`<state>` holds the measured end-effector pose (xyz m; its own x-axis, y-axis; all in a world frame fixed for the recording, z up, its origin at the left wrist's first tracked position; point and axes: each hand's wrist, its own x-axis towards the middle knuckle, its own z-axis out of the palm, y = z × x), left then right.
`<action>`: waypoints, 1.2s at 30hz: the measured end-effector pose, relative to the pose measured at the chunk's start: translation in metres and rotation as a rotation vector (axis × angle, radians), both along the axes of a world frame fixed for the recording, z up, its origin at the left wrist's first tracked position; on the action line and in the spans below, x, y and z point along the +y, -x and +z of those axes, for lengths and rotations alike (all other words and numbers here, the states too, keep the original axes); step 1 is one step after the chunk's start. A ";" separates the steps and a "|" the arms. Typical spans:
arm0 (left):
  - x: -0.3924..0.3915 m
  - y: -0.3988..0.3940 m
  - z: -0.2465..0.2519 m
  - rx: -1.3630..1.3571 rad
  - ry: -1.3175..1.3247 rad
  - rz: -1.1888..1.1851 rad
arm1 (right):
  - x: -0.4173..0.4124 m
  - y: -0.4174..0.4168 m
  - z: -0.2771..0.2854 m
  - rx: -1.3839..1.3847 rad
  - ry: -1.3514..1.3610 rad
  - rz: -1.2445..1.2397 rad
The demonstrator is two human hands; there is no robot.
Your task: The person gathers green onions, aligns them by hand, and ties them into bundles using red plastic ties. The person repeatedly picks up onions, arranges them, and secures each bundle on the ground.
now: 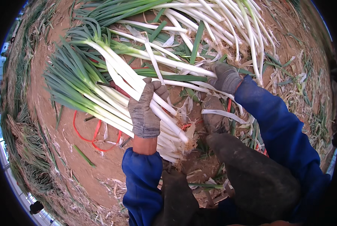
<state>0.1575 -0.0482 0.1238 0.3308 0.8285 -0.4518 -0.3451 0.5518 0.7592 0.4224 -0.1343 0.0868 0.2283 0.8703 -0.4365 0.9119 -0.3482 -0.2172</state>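
My left hand [145,110], in a grey knit glove, is closed around a few long green onions [123,69], with its thumb over their white stalks. Their roots point to the lower right and their leaves to the upper left. Beneath them lies a bundle of green onions [109,110], roots close to my legs. My right hand [224,77], gloved the same way, grips the root end of another green onion [182,65], which lies slanting across leaf scraps. Its fingertips are partly hidden.
A large heap of green onions [213,22] lies at the far side. Red strapping [93,138] loops on the bare soil at left. My shoe [215,115] stands among peeled skins [227,113]. More green onions [38,166] lie along the left edge.
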 end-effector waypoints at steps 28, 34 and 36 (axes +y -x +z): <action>-0.052 -0.033 -0.059 -0.384 0.552 -0.017 | -0.020 0.051 0.027 0.932 -0.014 -0.159; -0.040 -0.029 -0.050 -0.363 0.560 0.111 | -0.047 0.063 0.022 0.974 0.190 -0.171; -0.045 -0.032 -0.069 -0.331 0.558 0.125 | -0.065 0.066 0.013 0.958 -0.008 -0.130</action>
<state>0.1898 -0.0936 0.0549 0.4426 0.5406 -0.7155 -0.5977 0.7726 0.2140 0.3566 -0.1993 0.0995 -0.1265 0.8669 -0.4821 0.3009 -0.4295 -0.8514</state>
